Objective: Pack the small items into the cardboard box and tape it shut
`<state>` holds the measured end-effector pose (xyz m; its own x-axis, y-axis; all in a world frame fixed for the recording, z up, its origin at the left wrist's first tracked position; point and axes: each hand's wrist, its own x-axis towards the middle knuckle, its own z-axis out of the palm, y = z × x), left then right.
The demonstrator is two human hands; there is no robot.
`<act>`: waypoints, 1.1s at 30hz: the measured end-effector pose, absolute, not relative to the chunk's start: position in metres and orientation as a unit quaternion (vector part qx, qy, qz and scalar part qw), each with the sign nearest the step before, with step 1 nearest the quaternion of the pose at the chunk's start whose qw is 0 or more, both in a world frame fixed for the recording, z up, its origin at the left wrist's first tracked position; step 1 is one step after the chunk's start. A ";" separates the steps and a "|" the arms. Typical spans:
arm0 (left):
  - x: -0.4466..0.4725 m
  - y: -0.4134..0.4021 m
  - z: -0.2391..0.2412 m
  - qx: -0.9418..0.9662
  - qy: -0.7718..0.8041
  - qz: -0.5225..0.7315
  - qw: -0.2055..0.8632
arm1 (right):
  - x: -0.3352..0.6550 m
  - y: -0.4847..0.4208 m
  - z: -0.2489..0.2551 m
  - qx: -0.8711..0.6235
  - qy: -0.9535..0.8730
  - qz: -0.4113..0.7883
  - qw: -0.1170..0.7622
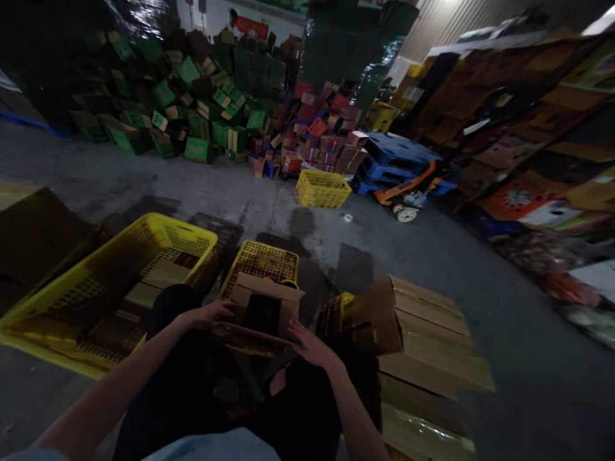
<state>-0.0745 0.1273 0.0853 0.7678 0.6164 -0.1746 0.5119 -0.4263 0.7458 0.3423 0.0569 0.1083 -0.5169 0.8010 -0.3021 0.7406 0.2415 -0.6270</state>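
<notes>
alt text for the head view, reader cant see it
A person's left hand and right hand flank an open cardboard box. A large yellow crate stands to the left, stacked cardboard to the right; heaped green boxes lie beyond.

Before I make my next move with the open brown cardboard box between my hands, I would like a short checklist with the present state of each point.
1. Left hand at the open brown cardboard box: ok, it is by the left side.
2. Right hand at the box: ok, it is by the right side.
3. Top of the box open: ok, flaps are spread.
4. Inside of the box visible: not ok, it is too dark.
5. Box resting on the small yellow plastic lattice crate: cannot tell, the box hides the contact.
6. Large yellow plastic crate at left free of contents: not ok, brown cardboard lies inside.
</notes>
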 end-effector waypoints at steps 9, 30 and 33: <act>-0.075 0.126 0.062 0.808 0.384 0.097 0.436 | 0.346 0.059 0.095 -0.505 -0.770 0.383 0.075; -0.051 0.090 0.046 0.716 0.486 0.249 0.435 | 0.329 0.043 0.082 -0.588 -0.655 0.391 0.268; -0.037 0.080 0.040 0.669 0.538 0.299 0.417 | 0.325 0.039 0.077 -0.603 -0.633 0.389 0.292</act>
<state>-0.0375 0.0795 0.0396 0.2419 0.9690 -0.0495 0.4711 -0.0727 0.8791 0.3249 0.0394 0.0772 -0.1031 0.9897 -0.0992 0.5359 -0.0288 -0.8438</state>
